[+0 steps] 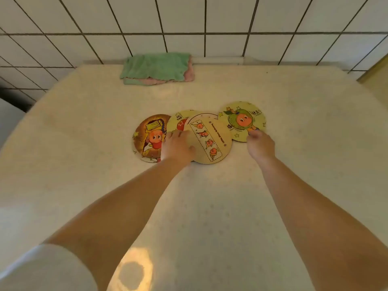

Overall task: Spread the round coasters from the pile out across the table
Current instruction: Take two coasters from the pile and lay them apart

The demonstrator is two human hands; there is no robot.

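Observation:
Several round cartoon coasters lie mid-table. A brown-gold coaster [147,136] is leftmost. A yellow coaster with a red figure [178,120] overlaps it, and a white-rimmed one [206,116] peeks out behind. On top lies a tan coaster with a strip of small figures [212,141]. A pale coaster with a green figure [241,120] sits apart at the right. My left hand [178,147] rests flat where the pile's coasters overlap, fingers on the tan one's left edge. My right hand [260,144] touches the green-figure coaster's near edge with its fingertips.
A folded green and pink cloth [157,68] lies at the back of the cream table [294,164], against the white tiled wall [210,17]. The table's left edge drops off near a dark gap [12,95].

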